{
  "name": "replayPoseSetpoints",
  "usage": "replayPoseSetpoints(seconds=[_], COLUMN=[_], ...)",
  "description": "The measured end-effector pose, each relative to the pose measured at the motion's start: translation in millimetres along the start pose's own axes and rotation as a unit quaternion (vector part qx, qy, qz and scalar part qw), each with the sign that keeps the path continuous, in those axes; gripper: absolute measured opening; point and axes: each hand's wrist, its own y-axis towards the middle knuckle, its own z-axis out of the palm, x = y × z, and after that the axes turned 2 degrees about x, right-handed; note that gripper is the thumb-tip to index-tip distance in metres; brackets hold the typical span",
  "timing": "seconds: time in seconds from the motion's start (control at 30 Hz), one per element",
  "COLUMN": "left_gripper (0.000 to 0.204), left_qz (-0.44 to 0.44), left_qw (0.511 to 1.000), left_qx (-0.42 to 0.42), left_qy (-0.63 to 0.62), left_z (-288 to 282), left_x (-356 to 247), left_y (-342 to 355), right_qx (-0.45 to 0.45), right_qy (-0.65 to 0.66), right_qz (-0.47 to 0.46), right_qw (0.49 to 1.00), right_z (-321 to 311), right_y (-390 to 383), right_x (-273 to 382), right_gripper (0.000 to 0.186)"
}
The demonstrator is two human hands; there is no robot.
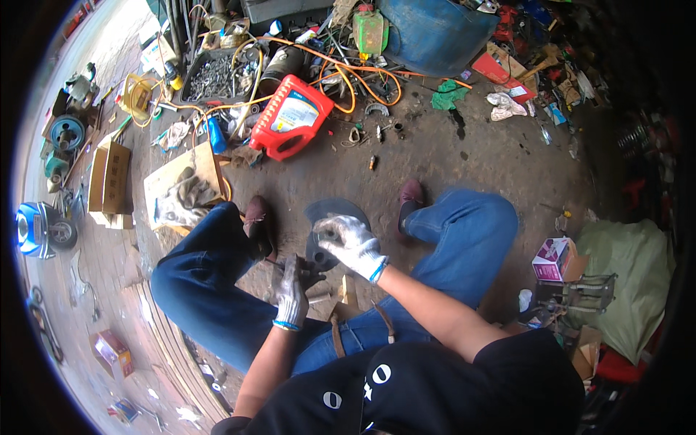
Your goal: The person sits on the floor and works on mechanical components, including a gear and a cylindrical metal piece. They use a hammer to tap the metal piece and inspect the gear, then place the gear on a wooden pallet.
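Note:
Between my knees, my right hand [348,245], in a white knit glove with a blue cuff, has its fingers curled over a thin dark round disc [336,208]. The disc's far edge shows beyond the knuckles, and a darker part with a round hole [320,257] lies beside the fingertips. My left hand [291,293], in a grimy matching glove, is closed just nearer and to the left. A dark piece [310,276] sticks out at its fingers; its kind is not clear. A small pale wood block [349,288] is below the hands.
Ahead stand a red oil jug [292,116], a tray of small metal parts [215,76], an orange hose [353,70] and a blue tub [435,36]. Dirty gloves rest on a wooden board [210,161] at left. A purple box [557,259] and green sack [623,283] are at right.

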Motion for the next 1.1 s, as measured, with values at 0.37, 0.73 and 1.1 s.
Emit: replayPoseSetpoints(seconds=[0.37, 0.73, 1.1], left_gripper=[0.044, 0.036, 0.034], left_qz=[0.012, 0.05, 0.108], left_qw=[0.998, 0.994, 0.958], left_qx=[-0.045, -0.019, 0.2], left_qy=[0.044, 0.093, 0.175], left_z=[21, 31, 90], left_x=[-12, -24, -130], left_y=[-5, -14, -9], right_qx=[0.009, -0.087, -0.092], right_qy=[-0.041, 0.036, 0.134], right_qz=[0.008, 0.054, 0.33], right_qw=[0.999, 0.994, 0.93], right_z=[-4, -36, 23], right_y=[5, 55, 28], right_x=[6, -38, -179], right_gripper=[0.028, 0.023, 0.064])
